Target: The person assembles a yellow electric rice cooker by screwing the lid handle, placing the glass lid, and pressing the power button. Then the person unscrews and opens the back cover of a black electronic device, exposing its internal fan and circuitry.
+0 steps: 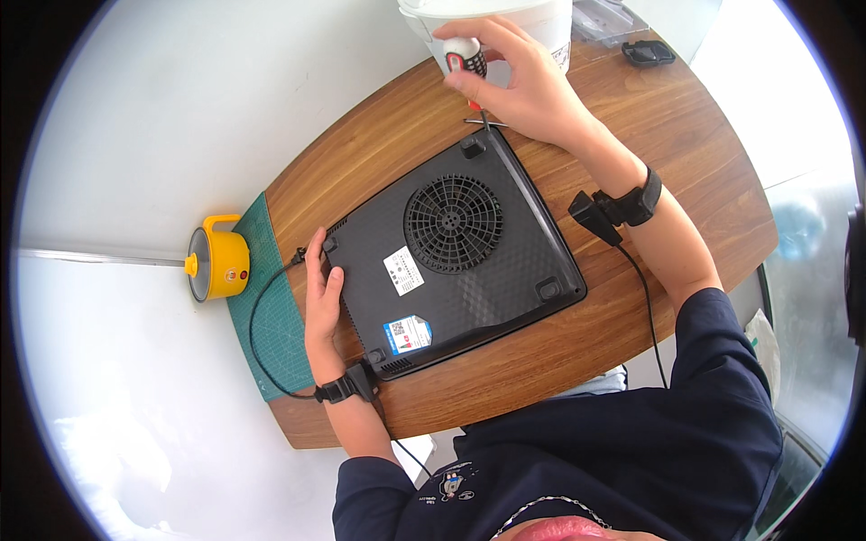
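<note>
A black induction cooktop [460, 297] lies upside down on the wooden table, its round fan grille, corner feet and two stickers facing up. My right hand [517, 74] grips a screwdriver [465, 61] with a white, black and red handle. The screwdriver's shaft points down at the cooktop's far corner, beside a rubber foot; whether the tip sits in a screw cannot be told. My left hand [323, 291] rests along the cooktop's left edge, fingers loosely apart. Just beyond the far corner, a thin metal piece [500, 124] lies partly behind the screwdriver shaft.
At the left, a yellow electric pot [230, 265] stands beside a green cutting mat [260, 338], which a black cord [252, 318] crosses. A white bucket [433, 30] stands at the table's far edge. Farther right are clear plastic packaging [605, 24] and a small black object [648, 53].
</note>
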Action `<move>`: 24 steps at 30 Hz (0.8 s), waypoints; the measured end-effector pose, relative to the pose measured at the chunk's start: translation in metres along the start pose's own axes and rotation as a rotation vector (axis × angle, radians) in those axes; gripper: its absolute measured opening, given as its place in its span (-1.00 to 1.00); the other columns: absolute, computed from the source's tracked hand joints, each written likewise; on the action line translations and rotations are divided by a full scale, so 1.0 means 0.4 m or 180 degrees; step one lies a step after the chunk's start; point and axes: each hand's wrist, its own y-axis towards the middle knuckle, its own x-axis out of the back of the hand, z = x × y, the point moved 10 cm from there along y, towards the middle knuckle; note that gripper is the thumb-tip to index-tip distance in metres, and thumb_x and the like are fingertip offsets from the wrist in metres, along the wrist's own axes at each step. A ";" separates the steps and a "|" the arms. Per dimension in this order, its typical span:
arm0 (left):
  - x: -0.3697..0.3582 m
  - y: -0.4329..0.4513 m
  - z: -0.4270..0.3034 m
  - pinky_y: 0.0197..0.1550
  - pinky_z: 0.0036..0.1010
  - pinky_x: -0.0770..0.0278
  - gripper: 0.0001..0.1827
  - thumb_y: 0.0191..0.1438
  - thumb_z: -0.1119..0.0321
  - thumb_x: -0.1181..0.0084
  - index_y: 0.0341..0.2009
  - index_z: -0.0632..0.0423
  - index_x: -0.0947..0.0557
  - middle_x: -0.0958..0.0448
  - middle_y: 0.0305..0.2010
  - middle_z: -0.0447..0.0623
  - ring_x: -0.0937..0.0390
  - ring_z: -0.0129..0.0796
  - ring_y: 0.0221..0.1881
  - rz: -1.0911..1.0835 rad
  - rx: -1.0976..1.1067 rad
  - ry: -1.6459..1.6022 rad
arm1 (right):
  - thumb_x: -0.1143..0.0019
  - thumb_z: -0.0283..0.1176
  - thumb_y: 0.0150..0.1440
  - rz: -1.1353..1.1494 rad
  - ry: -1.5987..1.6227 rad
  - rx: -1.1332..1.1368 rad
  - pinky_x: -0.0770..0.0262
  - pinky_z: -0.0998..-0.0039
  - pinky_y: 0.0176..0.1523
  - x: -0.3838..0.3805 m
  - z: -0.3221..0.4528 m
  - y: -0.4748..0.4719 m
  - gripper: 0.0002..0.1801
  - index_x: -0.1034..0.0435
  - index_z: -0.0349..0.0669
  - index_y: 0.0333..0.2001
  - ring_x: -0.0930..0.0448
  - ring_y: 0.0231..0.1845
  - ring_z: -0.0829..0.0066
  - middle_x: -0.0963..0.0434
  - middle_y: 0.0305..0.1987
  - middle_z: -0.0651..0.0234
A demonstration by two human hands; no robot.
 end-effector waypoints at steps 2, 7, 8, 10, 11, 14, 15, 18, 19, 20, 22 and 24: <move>0.000 -0.001 0.004 0.66 -0.20 0.05 -0.18 0.39 -0.03 -0.11 0.59 0.07 -0.24 -0.16 0.65 0.10 -0.06 -0.08 0.66 0.0009 -0.0003 -0.0048 | -0.22 -0.53 0.35 0.0125 -0.0516 -0.0025 -0.57 0.35 0.32 0.000 0.015 -0.002 -0.49 -0.44 -0.04 0.36 -0.61 0.14 0.48 -0.62 0.21 0.32; -0.003 0.001 -0.002 0.66 -0.19 0.05 -0.16 0.39 -0.09 -0.12 0.59 0.06 -0.23 -0.15 0.65 0.10 -0.05 -0.08 0.66 0.0000 0.0028 0.0004 | -0.28 -0.49 0.33 -0.0042 0.0343 -0.0208 -0.61 0.34 0.22 0.003 0.002 -0.006 -0.49 -0.46 -0.03 0.35 -0.63 0.05 0.46 -0.63 0.16 0.28; -0.003 0.002 -0.002 0.66 -0.19 0.05 -0.16 0.39 -0.10 -0.12 0.59 0.06 -0.23 -0.15 0.65 0.10 -0.05 -0.08 0.66 -0.0005 0.0043 0.0009 | -0.29 -0.48 0.33 -0.0004 0.0344 -0.0174 -0.62 0.35 0.21 0.002 0.003 -0.006 -0.49 -0.47 -0.03 0.34 -0.63 0.04 0.46 -0.63 0.15 0.28; 0.001 -0.001 0.003 0.66 -0.19 0.04 -0.15 0.39 -0.11 -0.12 0.59 0.06 -0.23 -0.15 0.65 0.10 -0.06 -0.07 0.66 -0.0020 0.0049 0.0040 | -0.30 -0.51 0.31 0.0019 -0.0029 -0.0045 -0.64 0.37 0.18 -0.003 0.025 -0.001 -0.48 -0.46 -0.04 0.34 -0.65 -0.01 0.47 -0.63 0.14 0.28; 0.003 -0.001 0.005 0.66 -0.19 0.04 -0.14 0.38 -0.12 -0.12 0.59 0.06 -0.23 -0.15 0.65 0.10 -0.06 -0.07 0.66 -0.0026 0.0052 0.0055 | -0.31 -0.53 0.31 0.0029 -0.0217 0.0020 -0.64 0.38 0.17 -0.004 0.037 0.001 -0.47 -0.46 -0.04 0.35 -0.65 -0.03 0.48 -0.64 0.14 0.28; 0.001 -0.003 0.002 0.66 -0.19 0.04 -0.15 0.39 -0.10 -0.13 0.59 0.06 -0.23 -0.15 0.65 0.09 -0.06 -0.07 0.66 -0.0027 0.0051 0.0023 | -0.31 -0.56 0.30 0.0239 0.0036 -0.0726 -0.67 0.42 0.15 -0.014 -0.010 -0.008 -0.46 -0.47 -0.01 0.34 -0.69 -0.07 0.51 -0.66 0.10 0.33; -0.001 -0.002 -0.001 0.66 -0.19 0.04 -0.15 0.39 -0.09 -0.13 0.59 0.06 -0.23 -0.15 0.65 0.09 -0.06 -0.08 0.66 -0.0022 0.0041 0.0004 | -0.31 -0.57 0.30 0.0126 0.0072 -0.0518 -0.67 0.43 0.14 -0.002 -0.003 -0.005 -0.46 -0.46 -0.04 0.35 -0.70 -0.08 0.51 -0.66 0.09 0.33; -0.004 0.001 -0.001 0.66 -0.19 0.04 -0.17 0.40 -0.07 -0.13 0.59 0.06 -0.23 -0.15 0.65 0.08 -0.06 -0.08 0.66 -0.0003 0.0033 -0.0071 | -0.30 -0.59 0.30 -0.0066 0.0269 -0.0184 -0.67 0.38 0.16 0.025 0.010 0.001 -0.47 -0.44 -0.12 0.34 -0.68 0.03 0.39 -0.63 0.13 0.23; -0.002 -0.001 0.005 0.66 -0.19 0.04 -0.17 0.40 -0.06 -0.13 0.59 0.06 -0.23 -0.15 0.65 0.08 -0.06 -0.08 0.66 0.0003 0.0040 -0.0110 | -0.30 -0.59 0.29 -0.0033 0.0396 -0.0262 -0.66 0.31 0.21 0.038 0.030 0.011 -0.48 -0.43 -0.16 0.32 -0.64 0.14 0.27 -0.59 0.18 0.14; -0.002 -0.002 0.008 0.66 -0.19 0.04 -0.18 0.40 -0.06 -0.13 0.59 0.07 -0.23 -0.15 0.65 0.08 -0.07 -0.08 0.66 0.0009 0.0047 -0.0150 | -0.30 -0.58 0.28 0.0002 0.0521 -0.0340 -0.65 0.24 0.25 0.046 0.043 0.016 -0.50 -0.42 -0.19 0.30 -0.61 0.25 0.15 -0.55 0.22 0.05; -0.006 0.002 0.008 0.66 -0.20 0.04 -0.18 0.40 -0.06 -0.13 0.59 0.07 -0.24 -0.15 0.65 0.08 -0.06 -0.09 0.66 0.0020 0.0041 -0.0125 | -0.29 -0.61 0.28 -0.0011 0.0530 -0.0343 -0.64 0.24 0.30 0.057 0.057 0.018 -0.48 -0.42 -0.19 0.30 -0.60 0.26 0.13 -0.55 0.22 0.06; -0.007 0.003 0.012 0.66 -0.20 0.05 -0.19 0.40 -0.04 -0.13 0.59 0.07 -0.24 -0.15 0.65 0.09 -0.06 -0.09 0.66 0.0030 0.0025 -0.0107 | -0.28 -0.64 0.27 -0.0012 0.0516 -0.0322 -0.63 0.24 0.32 0.062 0.068 0.021 -0.47 -0.41 -0.20 0.31 -0.60 0.26 0.15 -0.56 0.21 0.07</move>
